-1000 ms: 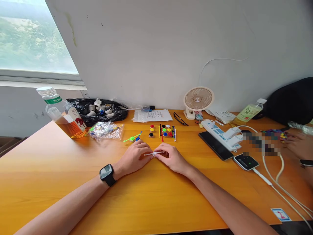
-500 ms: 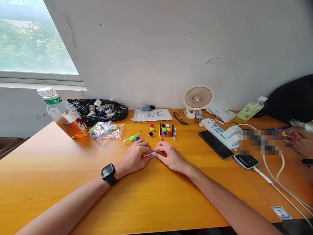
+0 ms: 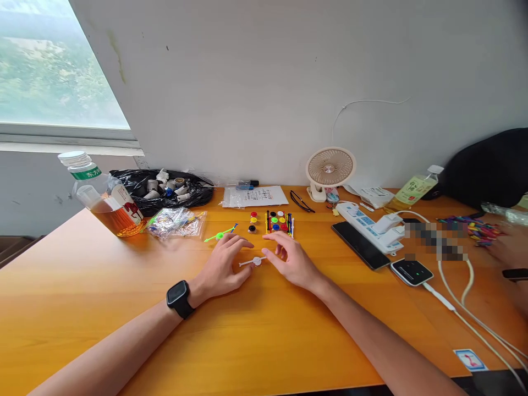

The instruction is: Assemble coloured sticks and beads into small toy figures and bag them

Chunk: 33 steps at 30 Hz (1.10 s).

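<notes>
A white plastic spinner (image 3: 257,261), a round hub with a thin arrow across it, lies on the wooden table between my hands. To its left is my left hand (image 3: 228,263), fingers apart, with the thumb close to the arrow's tail; whether they touch I cannot tell. On the other side my right hand (image 3: 292,258) is open too, its thumb near the arrow's far end. Beyond my left hand sits a green spinner (image 3: 220,236), with a blue arrow partly hidden behind the fingers. Several coloured discs (image 3: 275,220) and arrow sticks (image 3: 292,226) lie behind my right hand.
A tea bottle (image 3: 117,212) and a plastic bag of small parts (image 3: 175,223) are at left. To the right lie a phone (image 3: 360,245), a power strip (image 3: 367,225) and a white-cabled device (image 3: 411,272). A fan (image 3: 331,168) stands at the back. Another person's hand (image 3: 511,247) is at far right.
Both hands have let go of the white spinner and opened, drawing slightly apart. It now rests on the table between them. The whole view has shifted a little.
</notes>
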Tool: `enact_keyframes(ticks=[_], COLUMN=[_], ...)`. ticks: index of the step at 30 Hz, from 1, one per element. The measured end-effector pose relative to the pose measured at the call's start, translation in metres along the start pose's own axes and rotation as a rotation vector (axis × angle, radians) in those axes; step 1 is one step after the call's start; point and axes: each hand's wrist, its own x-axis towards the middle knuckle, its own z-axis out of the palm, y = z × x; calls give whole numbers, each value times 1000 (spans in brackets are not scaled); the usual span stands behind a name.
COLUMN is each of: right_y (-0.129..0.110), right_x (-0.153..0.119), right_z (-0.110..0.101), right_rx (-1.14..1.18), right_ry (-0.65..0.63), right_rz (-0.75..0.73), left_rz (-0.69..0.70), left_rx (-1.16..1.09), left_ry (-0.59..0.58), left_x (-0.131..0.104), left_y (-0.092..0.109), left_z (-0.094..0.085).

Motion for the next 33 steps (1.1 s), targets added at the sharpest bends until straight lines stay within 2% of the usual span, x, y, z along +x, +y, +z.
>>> enact_keyframes(ticks=[3,5,8,10,13,18,22,25,30,33], right_y=[-4,-5,-3,-2,-1,-1,3,8,17,20], right_x=[2,4,5,5,4,6,8,8,4,2], right_z=[-5,-7,-7,-6,-6,-11,-15,-14,-8,-5], right_rx=[129,211,231,189,183,235,225,108,-254,-339], right_ry=[-20,10,72,37,-8,150,136,114,58,-2], right_rz=[167,249,220,192,231,228,229,179,32,-6], left_rz=[-31,-46,-51,-49,-54,-59,-41,12,170,199], left_rx=[10,21,28,25,25,28,30,19,20,23], left_ry=[84,140,163,151,143,131,101,42,-107,-148], left_x=[-3,-3,-3,-3,-2,-4,-3,-2,-3,-5], left_y=[-2,-4,-6,-6,-6,-7,-5,-1,5,6], left_z=[-3,-5,-5,-5,-5,-6,-6,-8,-7,-5])
